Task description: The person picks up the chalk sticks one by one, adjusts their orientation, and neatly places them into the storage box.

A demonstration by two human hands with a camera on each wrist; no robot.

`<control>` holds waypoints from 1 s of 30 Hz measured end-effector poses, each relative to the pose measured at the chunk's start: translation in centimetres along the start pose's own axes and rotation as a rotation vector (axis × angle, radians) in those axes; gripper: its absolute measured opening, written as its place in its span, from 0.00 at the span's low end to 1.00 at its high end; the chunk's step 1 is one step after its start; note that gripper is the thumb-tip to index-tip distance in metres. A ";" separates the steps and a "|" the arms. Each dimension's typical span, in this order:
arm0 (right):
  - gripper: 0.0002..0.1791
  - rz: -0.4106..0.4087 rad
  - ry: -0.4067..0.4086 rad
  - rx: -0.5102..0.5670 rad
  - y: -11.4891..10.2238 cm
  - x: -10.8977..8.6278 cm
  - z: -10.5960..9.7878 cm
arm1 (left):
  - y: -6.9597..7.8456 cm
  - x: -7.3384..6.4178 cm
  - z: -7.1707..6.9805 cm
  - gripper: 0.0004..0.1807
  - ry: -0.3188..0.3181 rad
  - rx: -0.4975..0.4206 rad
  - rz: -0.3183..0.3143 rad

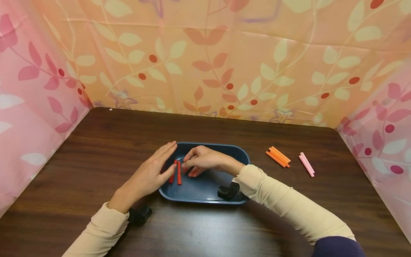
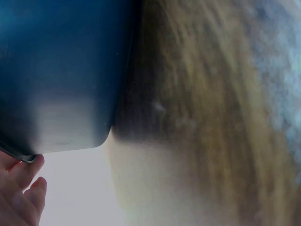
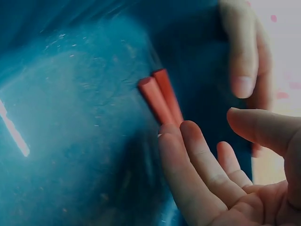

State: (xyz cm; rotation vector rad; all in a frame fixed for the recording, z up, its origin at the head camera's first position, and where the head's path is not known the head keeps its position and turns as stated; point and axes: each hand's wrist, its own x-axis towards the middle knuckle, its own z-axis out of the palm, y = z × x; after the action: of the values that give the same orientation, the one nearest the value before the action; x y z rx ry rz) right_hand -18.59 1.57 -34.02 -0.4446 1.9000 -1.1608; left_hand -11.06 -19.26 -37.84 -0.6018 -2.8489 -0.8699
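Two red sticks lie side by side at the left end of a blue tray. My right hand is inside the tray just right of them. In the right wrist view, its fingertips overlap the near ends of the red sticks, while the thumb stands apart from the fingers. At the tray's left end is my left hand, fingers straight along the rim and thumb reaching over toward the sticks. The left wrist view shows some left fingers right at the tray's rim.
Several orange sticks lie in a group on the dark wooden table, right of the tray. Farther right is a pair of pink sticks. Floral curtains hang behind the table and along both sides.
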 end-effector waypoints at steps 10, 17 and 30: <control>0.20 -0.102 0.022 -0.040 -0.7 -2.5 -1.8 | 0.0 0.0 0.1 0.35 0.005 0.002 -0.003; 0.22 -0.173 0.046 -0.041 -0.4 -3.8 -2.7 | 0.0 0.1 0.1 0.35 0.010 0.000 0.005; 0.19 -0.263 0.134 -0.069 0.3 -6.1 -3.8 | 0.0 0.0 0.1 0.35 0.008 -0.006 0.012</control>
State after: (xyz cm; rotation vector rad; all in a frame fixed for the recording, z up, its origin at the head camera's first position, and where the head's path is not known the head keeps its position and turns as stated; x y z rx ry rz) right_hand -18.01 7.86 -30.54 -0.6860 2.0466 -1.3253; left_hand -11.07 -19.18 -37.89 -0.6133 -2.8334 -0.8778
